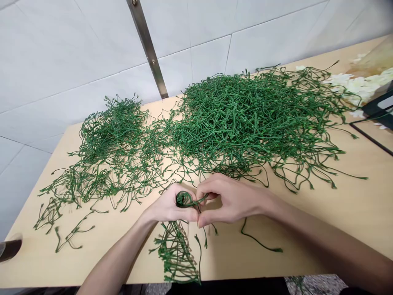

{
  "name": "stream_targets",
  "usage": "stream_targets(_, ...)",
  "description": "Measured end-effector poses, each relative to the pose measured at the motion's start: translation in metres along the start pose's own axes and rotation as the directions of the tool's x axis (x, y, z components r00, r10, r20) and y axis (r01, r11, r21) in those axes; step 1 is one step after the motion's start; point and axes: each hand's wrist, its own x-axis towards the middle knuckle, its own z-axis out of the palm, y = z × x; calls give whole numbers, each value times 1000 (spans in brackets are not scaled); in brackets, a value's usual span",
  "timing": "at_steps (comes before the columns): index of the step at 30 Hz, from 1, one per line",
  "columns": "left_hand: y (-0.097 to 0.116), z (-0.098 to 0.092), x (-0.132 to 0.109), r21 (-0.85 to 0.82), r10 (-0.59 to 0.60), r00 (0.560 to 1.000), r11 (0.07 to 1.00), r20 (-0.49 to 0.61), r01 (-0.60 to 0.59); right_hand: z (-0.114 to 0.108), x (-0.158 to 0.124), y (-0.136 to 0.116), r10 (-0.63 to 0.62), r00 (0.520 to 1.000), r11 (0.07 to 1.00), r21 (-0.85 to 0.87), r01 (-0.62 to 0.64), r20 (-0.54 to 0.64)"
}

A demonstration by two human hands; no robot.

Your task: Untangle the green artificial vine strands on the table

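Observation:
Close to the table's front edge, my left hand (175, 205) is curled around a small bunch of green artificial stems (184, 199). Touching it at the fingertips is my right hand (225, 198), its fingers pinching stem ends that come out of the bunch. Below the left hand lies a narrow stack of stems (179, 254), set mostly crosswise and reaching the table edge. One loose stem (260, 241) lies under the right forearm. How many stems the left hand holds is hidden by its fingers.
A large tangled heap of green stems (239, 114) covers the back middle of the wooden table (337, 221). A smaller heap (113, 127) sits at left, with stems scattered around it. White flowers (362, 86) and a black object (380, 106) are at right. Behind stands a tiled wall (92, 49).

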Motion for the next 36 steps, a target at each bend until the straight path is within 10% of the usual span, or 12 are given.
stream_targets(17, -8, 16, 2, 15, 28, 990, 1000, -140, -27, 21, 6, 14, 12, 1000, 987, 163, -9, -21)
stream_targets(29, -14, 31, 0, 17, 213, 943, 976, -256, -216, 34, 13, 15, -257, 917, 917, 224, 331, -305)
stream_targets(36, -14, 7, 2, -3, 237, 729, 950, -643, -311, -8, 1, 12, -102, 811, 995, -55, 87, -576)
